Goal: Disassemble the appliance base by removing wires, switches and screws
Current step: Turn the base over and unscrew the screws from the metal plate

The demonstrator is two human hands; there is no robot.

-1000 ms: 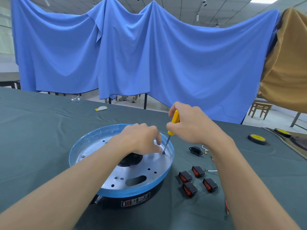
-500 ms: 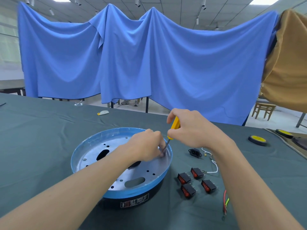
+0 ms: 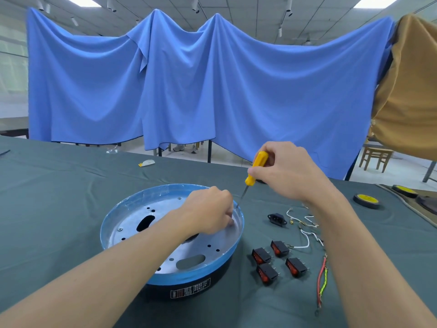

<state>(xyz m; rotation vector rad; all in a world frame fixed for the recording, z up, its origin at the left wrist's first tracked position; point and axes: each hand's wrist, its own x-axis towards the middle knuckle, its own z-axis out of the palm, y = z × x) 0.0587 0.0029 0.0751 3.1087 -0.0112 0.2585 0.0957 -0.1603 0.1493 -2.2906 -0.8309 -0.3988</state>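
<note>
Yellow plastic forms the handle of the slim steel-shafted screwdriver [image 3: 257,167], and my right hand [image 3: 287,172] grips it with the fingers wrapped round and the thumb along the side. In the head view its thin shaft slants down and left to the far right edge of the round blue-rimmed appliance base [image 3: 128,217], where the tip disappears behind my left hand [image 3: 209,215]. That hand rests inside the base with its fingers curled down onto the plate right where the tip lands. Its fingertips are hidden, so I cannot tell whether it pinches anything.

The base sits on the dark green cloth-covered table [image 3: 59,197], under the left hand and down-left of the right one. It is a shallow dish with a glossy blue rim, a dull silver metal plate pierced by round holes and oval slots, and a black wall bearing a label. To its right lie four black rocker switches with red faces [image 3: 279,248], a black power socket [image 3: 276,219], thin white wires [image 3: 305,241] and a red and yellow-green wire pair [image 3: 322,284].
</note>
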